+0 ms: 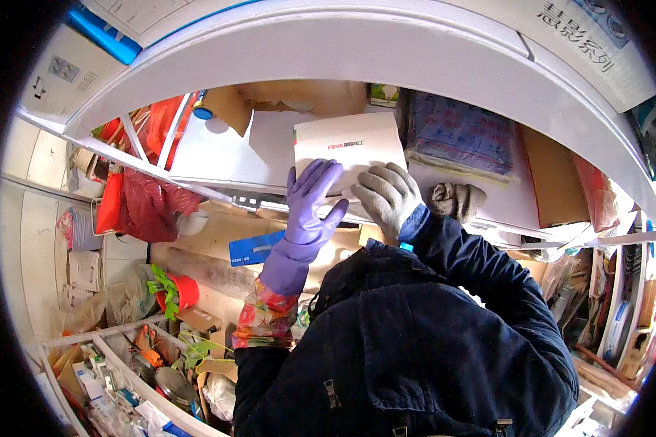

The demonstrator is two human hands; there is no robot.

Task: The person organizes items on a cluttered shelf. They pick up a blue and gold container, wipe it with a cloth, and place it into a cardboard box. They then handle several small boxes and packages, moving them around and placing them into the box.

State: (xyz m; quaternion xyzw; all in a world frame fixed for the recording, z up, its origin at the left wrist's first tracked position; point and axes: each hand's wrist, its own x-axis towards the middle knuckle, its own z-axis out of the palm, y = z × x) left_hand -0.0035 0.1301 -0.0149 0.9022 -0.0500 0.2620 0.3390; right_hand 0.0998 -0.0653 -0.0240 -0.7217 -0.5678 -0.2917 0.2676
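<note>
A white cardboard box [350, 134] with printing on its face stands on a white metal shelf [229, 158]. My left hand [312, 191], in a purple rubber glove with a floral sleeve, lies against the lower left of the box, fingers extended. My right hand [388, 194], in a pale grey work glove, rests on its lower right with fingers slightly bent. Both palms face the box; whether the fingers grip an edge cannot be made out. A crumpled grey-brown cloth [457, 201] lies right of my right hand. Behind it is a stack wrapped in blue plastic [459, 134].
An upper shelf edge [317, 49] arches above the hands. Brown cardboard [552, 175] stands at the right, red plastic bags [153, 202] hang at the left. Below are a blue packet [256, 248], a red pot [186, 292] and a divided bin [126, 377] of mixed goods.
</note>
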